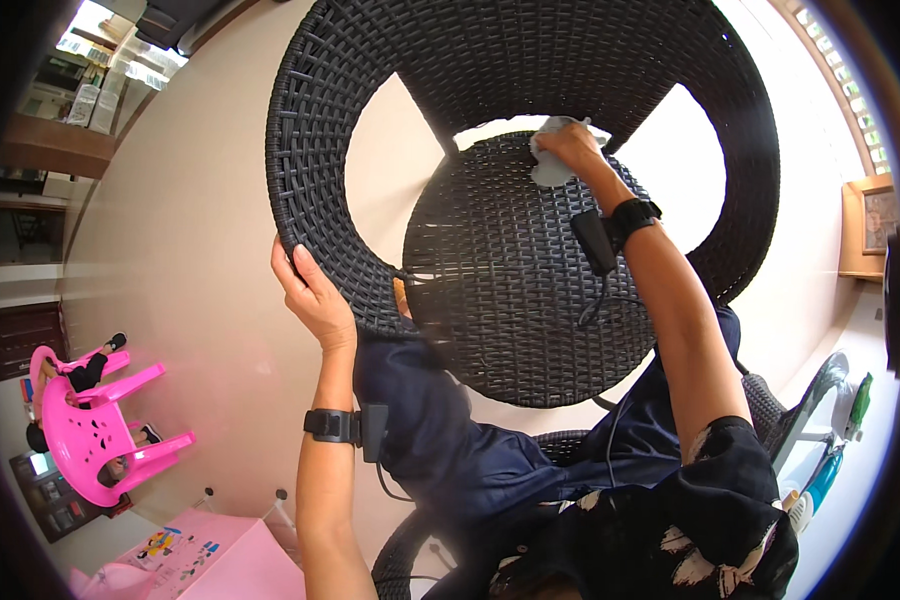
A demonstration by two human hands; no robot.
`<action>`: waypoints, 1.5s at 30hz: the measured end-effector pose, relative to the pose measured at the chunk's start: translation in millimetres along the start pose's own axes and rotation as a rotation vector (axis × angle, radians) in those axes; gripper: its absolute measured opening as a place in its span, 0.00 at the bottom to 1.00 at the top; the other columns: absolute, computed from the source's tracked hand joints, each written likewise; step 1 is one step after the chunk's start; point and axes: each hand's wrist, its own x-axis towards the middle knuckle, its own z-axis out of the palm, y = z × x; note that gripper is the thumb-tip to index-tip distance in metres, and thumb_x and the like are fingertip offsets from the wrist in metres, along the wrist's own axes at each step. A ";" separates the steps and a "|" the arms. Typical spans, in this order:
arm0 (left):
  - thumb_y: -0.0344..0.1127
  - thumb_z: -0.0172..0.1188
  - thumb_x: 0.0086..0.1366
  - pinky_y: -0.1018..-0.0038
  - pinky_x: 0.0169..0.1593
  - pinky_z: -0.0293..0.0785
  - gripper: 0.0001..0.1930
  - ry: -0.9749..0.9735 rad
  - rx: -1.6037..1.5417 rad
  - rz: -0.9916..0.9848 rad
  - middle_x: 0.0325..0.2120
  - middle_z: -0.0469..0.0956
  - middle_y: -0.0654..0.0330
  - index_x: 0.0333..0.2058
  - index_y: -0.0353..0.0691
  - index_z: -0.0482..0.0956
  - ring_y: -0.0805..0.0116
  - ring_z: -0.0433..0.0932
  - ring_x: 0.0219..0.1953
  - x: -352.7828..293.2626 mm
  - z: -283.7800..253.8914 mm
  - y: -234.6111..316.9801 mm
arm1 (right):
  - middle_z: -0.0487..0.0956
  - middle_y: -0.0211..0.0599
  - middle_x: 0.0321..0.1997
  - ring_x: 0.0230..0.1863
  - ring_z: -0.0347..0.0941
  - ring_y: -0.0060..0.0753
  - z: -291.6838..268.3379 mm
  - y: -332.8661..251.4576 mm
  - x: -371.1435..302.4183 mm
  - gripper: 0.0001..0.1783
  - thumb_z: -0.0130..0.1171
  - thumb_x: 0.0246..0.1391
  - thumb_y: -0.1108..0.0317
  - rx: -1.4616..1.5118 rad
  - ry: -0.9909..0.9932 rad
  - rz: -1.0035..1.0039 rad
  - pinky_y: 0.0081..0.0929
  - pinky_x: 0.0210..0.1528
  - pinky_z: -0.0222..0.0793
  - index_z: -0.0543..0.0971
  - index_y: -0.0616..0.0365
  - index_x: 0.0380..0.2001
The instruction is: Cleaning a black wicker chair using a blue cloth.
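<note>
A dark wicker chair [320, 150] with a wide curved back fills the upper middle, and its round woven seat [530, 290] faces me. My right hand [574, 150] is closed on a pale grey cloth [552, 172] and presses it to the seat's far edge, close to where the backrest begins. My left hand [315, 295] grips the outer rim of the chair at its left side, fingers over the woven edge. Both wrists wear a black strap with a small box. The cloth is crumpled, partly hidden under my right fingers.
My legs are close against the seat's near side. To the left, a person sits on a pink plastic chair [85, 435]. A pink table [215, 560] stands at lower left. Items including a teal bottle [825, 480] are at the right, below a framed picture [878, 222].
</note>
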 end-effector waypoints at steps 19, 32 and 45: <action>0.44 0.41 0.69 0.66 0.37 0.72 0.17 0.051 0.101 0.087 0.37 0.78 0.50 0.50 0.41 0.66 0.53 0.78 0.35 1.2 -1.2 -6.5 | 0.75 0.48 0.38 0.40 0.75 0.48 95.8 -103.6 -149.4 0.26 0.59 0.36 0.61 -0.185 -0.280 -0.558 0.38 0.41 0.72 0.72 0.58 0.42; 0.46 0.39 0.69 0.60 0.35 0.73 0.17 0.058 0.193 0.114 0.34 0.78 0.46 0.47 0.42 0.66 0.46 0.77 0.35 1.1 2.1 -3.3 | 0.74 0.47 0.38 0.36 0.76 0.46 69.8 -23.8 -258.6 0.21 0.61 0.35 0.65 -0.240 -0.451 -0.706 0.40 0.37 0.73 0.75 0.56 0.39; 0.48 0.40 0.68 0.61 0.41 0.71 0.20 0.033 0.141 0.096 0.38 0.77 0.46 0.48 0.39 0.67 0.47 0.76 0.40 1.4 -0.3 -12.2 | 0.75 0.46 0.35 0.37 0.75 0.47 -54.9 117.1 -318.8 0.23 0.60 0.35 0.65 -0.301 -0.203 -0.286 0.38 0.38 0.71 0.74 0.51 0.41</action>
